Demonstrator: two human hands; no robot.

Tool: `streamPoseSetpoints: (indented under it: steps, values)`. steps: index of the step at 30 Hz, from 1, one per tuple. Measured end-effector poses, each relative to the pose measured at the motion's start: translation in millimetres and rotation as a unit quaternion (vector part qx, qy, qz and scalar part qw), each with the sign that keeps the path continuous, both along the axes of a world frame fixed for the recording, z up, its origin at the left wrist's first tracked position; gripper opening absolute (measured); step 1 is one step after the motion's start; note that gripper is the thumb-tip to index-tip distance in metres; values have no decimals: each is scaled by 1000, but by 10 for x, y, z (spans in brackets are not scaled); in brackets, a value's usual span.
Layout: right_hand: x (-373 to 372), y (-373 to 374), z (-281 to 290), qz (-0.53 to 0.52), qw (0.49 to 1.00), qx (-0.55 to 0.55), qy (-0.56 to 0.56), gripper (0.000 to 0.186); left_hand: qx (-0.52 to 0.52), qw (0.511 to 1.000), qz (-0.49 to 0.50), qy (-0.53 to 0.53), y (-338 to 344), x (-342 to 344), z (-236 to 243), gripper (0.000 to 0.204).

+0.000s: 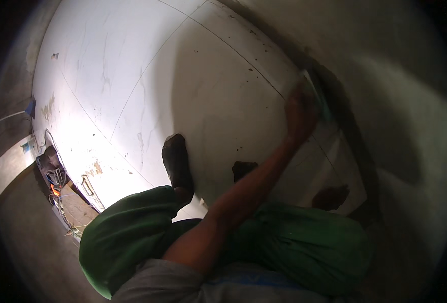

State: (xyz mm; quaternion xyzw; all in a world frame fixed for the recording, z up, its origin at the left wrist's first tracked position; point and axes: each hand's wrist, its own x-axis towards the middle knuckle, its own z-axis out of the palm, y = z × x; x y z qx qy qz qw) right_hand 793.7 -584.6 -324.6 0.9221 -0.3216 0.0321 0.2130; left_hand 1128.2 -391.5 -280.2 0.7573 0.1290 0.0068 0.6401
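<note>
My left arm crosses from the lower left toward the right wall, and its bare forearm passes over my right leg. My left hand is closed on a thin, pale green flat thing. Blur and shadow hide its exact kind. Hand and flat thing are by the joint where the tiled floor meets the wall. I cannot make out my right hand anywhere. A dark shape lies on the tile beside my right knee, too shadowed to name.
The rough grey wall rises along the right, with a dark gap at its foot. My dark-covered feet are on the white tiles. At the left, cables and tools lie by a brown board. Small crumbs dot the floor.
</note>
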Motion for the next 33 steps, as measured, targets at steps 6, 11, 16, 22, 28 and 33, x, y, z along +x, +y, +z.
streamPoseSetpoints:
  steps: [6,11,16,22,28,33]
  values:
    - [30,43,-59,-9,1000,4,-5,57,92,986,135,-39,1129,989,25,37]
    - [-77,95,-62,-35,999,3,2,57,-11,980,179,-87,2271,2661,-127,39]
    - [-84,75,-52,-45,999,10,-3,57,6,993,110,-39,2128,2831,-372,47]
    - [-71,115,-17,-48,999,16,1,56,145,986,83,19,482,1129,-264,46]
    - [-89,152,9,-49,999,8,3,56,-28,996,17,88,-308,-395,-55,48]
    - [-53,166,8,-56,998,19,4,56,209,965,156,-31,1138,1292,-317,34]
